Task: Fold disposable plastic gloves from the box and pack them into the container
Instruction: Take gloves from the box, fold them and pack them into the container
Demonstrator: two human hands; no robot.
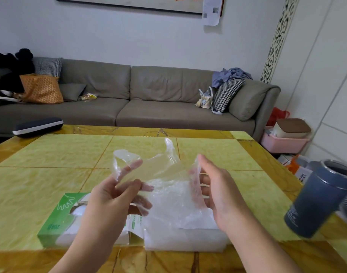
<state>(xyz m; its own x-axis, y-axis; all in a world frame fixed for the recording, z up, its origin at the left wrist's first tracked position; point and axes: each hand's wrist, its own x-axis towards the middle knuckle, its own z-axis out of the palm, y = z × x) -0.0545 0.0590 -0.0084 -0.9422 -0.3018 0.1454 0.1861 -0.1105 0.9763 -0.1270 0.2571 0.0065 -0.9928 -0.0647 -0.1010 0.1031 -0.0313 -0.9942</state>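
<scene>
Left hand (109, 196) and right hand (218, 194) hold a thin clear plastic glove (164, 174) stretched between them above the table (40, 174), fingers pinched on its edges. Green-and-white cardboard glove box (56, 223) at 7 o'clock, translucent plastic container (188, 241) at 6. Yellow-green marble-tiled top, brown border. Dark blue cylindrical tin (322, 200) at 3. Grey fabric sofa (139, 99) at 12, white wall behind.
</scene>
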